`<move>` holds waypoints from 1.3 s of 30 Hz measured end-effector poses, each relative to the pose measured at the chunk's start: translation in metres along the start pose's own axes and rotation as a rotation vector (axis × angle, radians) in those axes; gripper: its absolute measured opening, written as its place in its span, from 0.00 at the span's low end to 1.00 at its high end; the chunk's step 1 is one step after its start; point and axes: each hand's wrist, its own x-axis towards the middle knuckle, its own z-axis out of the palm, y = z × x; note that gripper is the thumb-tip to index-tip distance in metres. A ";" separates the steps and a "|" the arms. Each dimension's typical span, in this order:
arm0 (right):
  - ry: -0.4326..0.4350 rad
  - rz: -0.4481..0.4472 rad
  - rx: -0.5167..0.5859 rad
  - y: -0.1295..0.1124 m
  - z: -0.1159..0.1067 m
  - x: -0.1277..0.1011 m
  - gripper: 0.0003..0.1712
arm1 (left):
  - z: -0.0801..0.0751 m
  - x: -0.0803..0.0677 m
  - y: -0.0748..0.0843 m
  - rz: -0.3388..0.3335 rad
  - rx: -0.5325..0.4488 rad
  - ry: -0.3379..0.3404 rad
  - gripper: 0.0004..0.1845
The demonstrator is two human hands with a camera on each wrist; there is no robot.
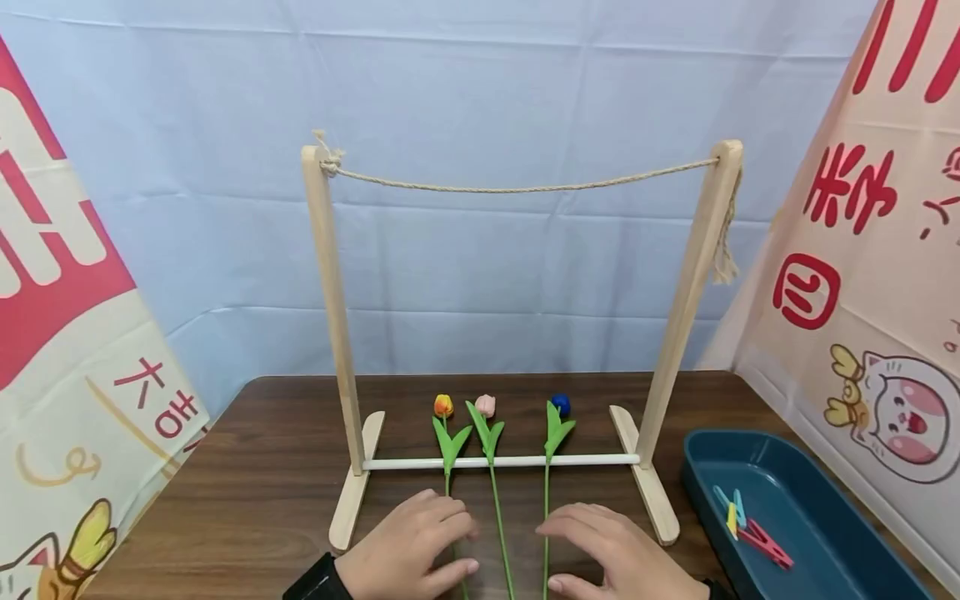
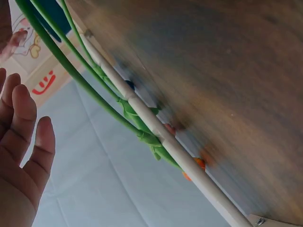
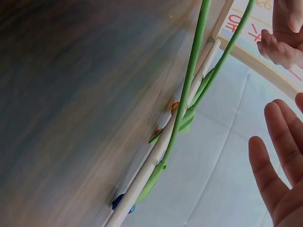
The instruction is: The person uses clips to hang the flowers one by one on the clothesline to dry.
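Three artificial tulips lie across the white crossbar (image 1: 495,462) of a wooden stand: an orange-yellow tulip (image 1: 443,407) on the left, a pink tulip (image 1: 486,407) beside it, and a blue tulip (image 1: 561,405) to the right. Their green stems run toward the person. My left hand (image 1: 412,542) is over the orange-yellow tulip's stem with relaxed fingers and nothing gripped. Near the blue tulip's stem is my right hand (image 1: 617,552), its fingers loosely bent and holding nothing. Both wrist views show the fingers apart from the stems.
Two wooden posts (image 1: 686,308) rise from flat feet, with a twine rope (image 1: 525,190) strung between their tops. At the right stands a dark teal tray (image 1: 832,533) holding a red clothespin (image 1: 765,546), a yellow clothespin (image 1: 732,520) and light blue ones. Printed cloths hang at both sides.
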 end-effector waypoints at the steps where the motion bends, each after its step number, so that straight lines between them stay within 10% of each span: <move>1: 0.013 -0.010 0.002 -0.001 0.000 -0.002 0.26 | 0.001 0.001 0.000 0.006 -0.004 0.000 0.08; 14: 0.052 -0.085 -0.007 -0.002 -0.006 0.024 0.16 | -0.021 -0.027 0.007 -0.133 -0.024 0.007 0.06; 28: 0.102 0.090 -0.270 0.003 -0.079 0.008 0.12 | -0.025 -0.036 0.010 -0.149 -0.005 0.031 0.09; 39: -0.061 0.323 -0.324 0.025 -0.125 -0.007 0.13 | -0.029 -0.039 0.015 -0.166 0.002 0.031 0.07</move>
